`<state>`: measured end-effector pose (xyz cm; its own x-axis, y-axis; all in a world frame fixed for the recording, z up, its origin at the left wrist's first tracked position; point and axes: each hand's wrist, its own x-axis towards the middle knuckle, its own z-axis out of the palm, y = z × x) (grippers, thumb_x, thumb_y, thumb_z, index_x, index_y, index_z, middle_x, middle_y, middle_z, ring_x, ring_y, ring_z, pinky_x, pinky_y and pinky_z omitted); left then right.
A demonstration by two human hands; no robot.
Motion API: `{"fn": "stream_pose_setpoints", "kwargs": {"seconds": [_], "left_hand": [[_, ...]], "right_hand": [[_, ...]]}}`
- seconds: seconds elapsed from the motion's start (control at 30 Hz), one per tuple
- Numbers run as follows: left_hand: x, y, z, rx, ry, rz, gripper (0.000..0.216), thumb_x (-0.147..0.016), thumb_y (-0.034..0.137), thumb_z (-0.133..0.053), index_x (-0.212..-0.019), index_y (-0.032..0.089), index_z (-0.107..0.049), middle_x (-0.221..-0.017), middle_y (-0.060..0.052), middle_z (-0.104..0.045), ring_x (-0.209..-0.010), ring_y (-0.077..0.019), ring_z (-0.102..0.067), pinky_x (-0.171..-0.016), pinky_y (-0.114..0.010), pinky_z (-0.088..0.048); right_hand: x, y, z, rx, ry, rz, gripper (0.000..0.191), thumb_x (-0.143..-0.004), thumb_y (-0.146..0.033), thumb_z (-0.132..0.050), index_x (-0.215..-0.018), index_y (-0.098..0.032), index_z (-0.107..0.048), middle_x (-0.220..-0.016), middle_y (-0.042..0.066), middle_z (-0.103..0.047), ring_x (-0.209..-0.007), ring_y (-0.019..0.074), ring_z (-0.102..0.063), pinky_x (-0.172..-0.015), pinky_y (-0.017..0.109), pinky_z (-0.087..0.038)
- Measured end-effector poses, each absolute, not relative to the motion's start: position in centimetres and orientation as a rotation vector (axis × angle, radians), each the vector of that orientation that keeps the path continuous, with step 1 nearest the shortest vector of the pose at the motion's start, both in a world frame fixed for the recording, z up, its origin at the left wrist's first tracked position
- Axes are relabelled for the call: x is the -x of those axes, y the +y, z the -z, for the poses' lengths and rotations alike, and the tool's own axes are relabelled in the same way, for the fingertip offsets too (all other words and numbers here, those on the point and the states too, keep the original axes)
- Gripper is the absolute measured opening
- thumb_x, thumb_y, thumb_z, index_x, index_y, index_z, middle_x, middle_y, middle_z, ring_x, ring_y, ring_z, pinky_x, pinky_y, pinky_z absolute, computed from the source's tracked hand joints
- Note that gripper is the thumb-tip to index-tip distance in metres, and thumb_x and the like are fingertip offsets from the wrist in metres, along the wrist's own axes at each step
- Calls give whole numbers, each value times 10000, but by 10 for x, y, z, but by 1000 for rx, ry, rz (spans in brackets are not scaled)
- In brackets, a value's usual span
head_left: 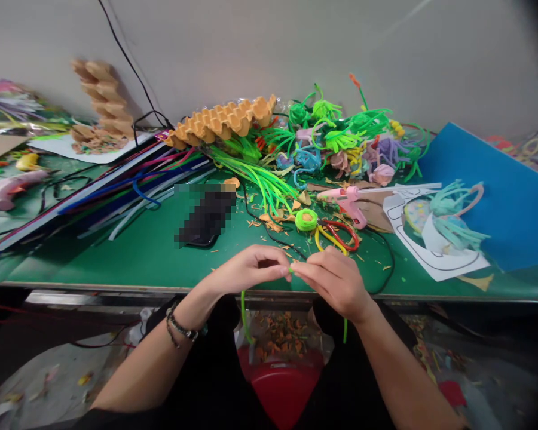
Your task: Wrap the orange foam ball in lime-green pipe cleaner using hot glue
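Note:
A bright green pipe cleaner is pinched between my two hands above the table's front edge. One length hangs below my left hand, and another hangs below my right hand. The fingertips of both hands nearly meet on a short green piece, most of which they hide. Just beyond lie scissors with red and yellow handles. By them sits a green pipe-cleaner coil with a tan centre. Behind the scissors rests a pink glue gun. Loose green pipe cleaners fan out farther back.
A dark phone lies left of centre. Egg carton pieces and a pile of pipe-cleaner figures stand along the wall. A blue board is at right, beside a white paper cutout. Below my lap is a red bin.

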<state>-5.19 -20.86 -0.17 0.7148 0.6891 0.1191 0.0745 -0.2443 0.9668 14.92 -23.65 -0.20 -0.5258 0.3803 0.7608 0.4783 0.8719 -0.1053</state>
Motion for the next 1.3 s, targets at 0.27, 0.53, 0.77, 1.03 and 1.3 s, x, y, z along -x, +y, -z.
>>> {"fn": "stream_pose_setpoints", "kwargs": {"seconds": [0.27,0.53,0.77,1.03,1.3], "left_hand": [[52,-209,6,-2509,625,-1022,305,-942,305,-476,-760,136,-654,-620,-2,-599,-584,-79,-549,-569,-183,-412],[50,-219,1,-3385,710,-1280,166,-914,110,-501,-802,151,-616,-581,47,-597,-501,-68,-505,-511,-244,-324],[48,-213,9,-2918,873,-1239,293,-953,306,-463,-762,188,-652,-602,23,-622,-534,-74,-528,-539,-235,-364],[45,-211,14,-1223,603,-377,652,-881,648,-326,-627,119,-610,-412,-1,-527,-282,-53,-360,-293,-179,-228],[40,-224,25,-1052,273,-7,659,-764,758,-411,-448,185,-494,-263,7,-350,-204,-83,-259,-234,-235,-151]], "right_hand": [[-146,-241,4,768,-2227,114,157,-914,-166,-500,-879,-152,-652,-671,18,-673,-600,110,-574,-566,225,-404],[-141,-242,-1,1158,-1814,-1063,221,-898,-334,-486,-738,-186,-520,-473,-70,-457,-402,65,-366,-429,212,-262],[-141,-237,0,1024,-1505,-1484,248,-866,-379,-541,-720,-185,-493,-448,-103,-362,-396,49,-296,-414,192,-233],[-147,-237,5,493,-2168,-173,174,-929,-169,-467,-944,-196,-638,-815,20,-715,-682,113,-549,-638,250,-444],[-147,-257,-14,391,-2288,185,102,-876,-146,-566,-873,-181,-662,-838,-3,-744,-653,106,-544,-521,249,-426]]}}
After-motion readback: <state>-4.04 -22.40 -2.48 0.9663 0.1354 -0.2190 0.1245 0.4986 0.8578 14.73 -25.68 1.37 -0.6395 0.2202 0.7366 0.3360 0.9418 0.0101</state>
